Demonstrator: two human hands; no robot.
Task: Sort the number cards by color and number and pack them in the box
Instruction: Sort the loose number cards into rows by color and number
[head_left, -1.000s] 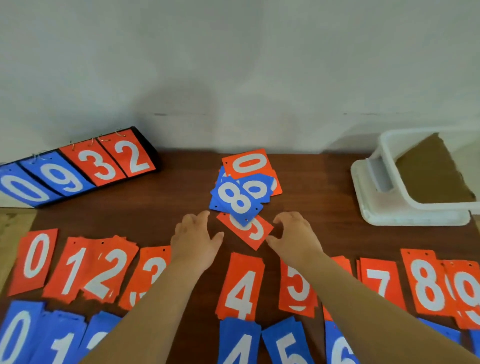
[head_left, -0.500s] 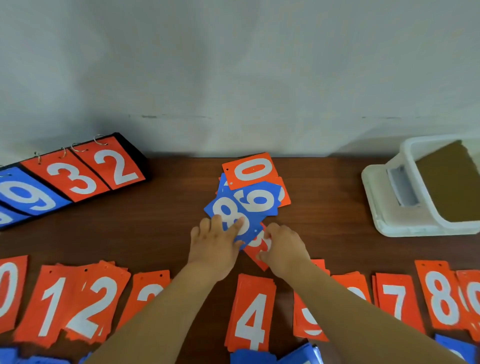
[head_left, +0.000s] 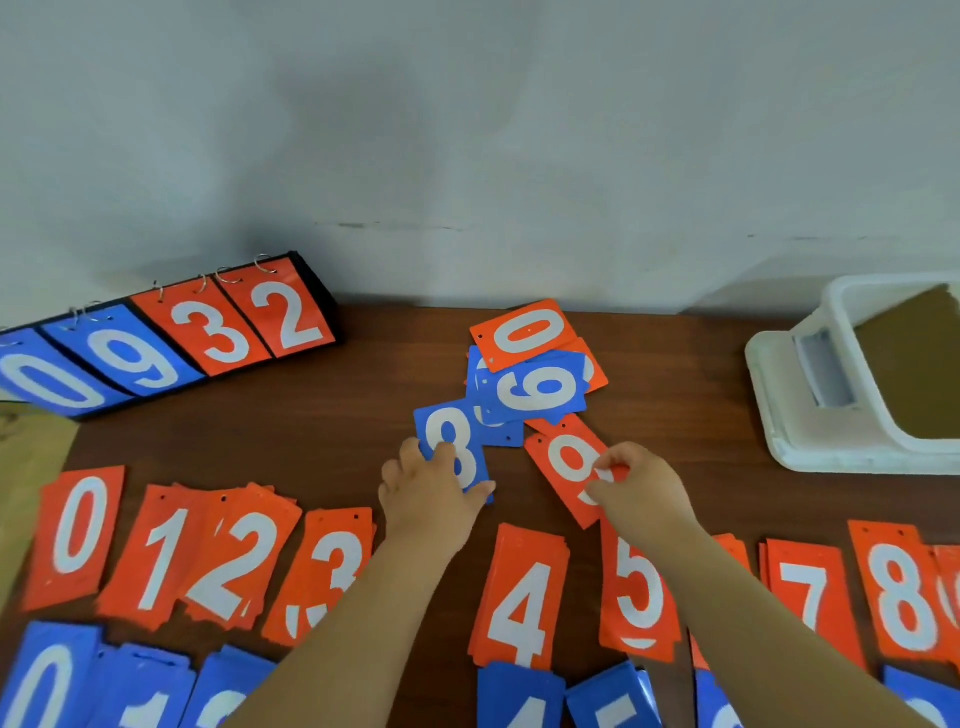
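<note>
An unsorted pile of cards (head_left: 535, 364) lies mid-table, an orange 0 on top and a blue card (head_left: 540, 389) under it. My left hand (head_left: 431, 493) grips a blue 8 card (head_left: 454, 447) at the pile's near left. My right hand (head_left: 639, 493) pinches an orange card (head_left: 566, 467) whose digit is partly hidden, at the pile's near right. Sorted orange piles run along the near side: 0 (head_left: 78, 530), 1 (head_left: 161, 561), 2 (head_left: 244, 561), 3 (head_left: 332, 566), 4 (head_left: 524, 592), 5 (head_left: 639, 592), 7 (head_left: 805, 587), 8 (head_left: 904, 592). Blue piles (head_left: 47, 680) lie below them. The white box (head_left: 810, 415) stands at the right.
A flip scoreboard (head_left: 171, 338) showing 0, 9, 3, 2 leans at the back left by the wall. The dark wooden table (head_left: 260, 441) ends at the wall behind. A brown sheet lies inside the white box.
Both hands have drawn cards out of the pile toward me: the left pulled the blue 8 down-left, the right pulled the orange card down-right. The view has shifted slightly.
</note>
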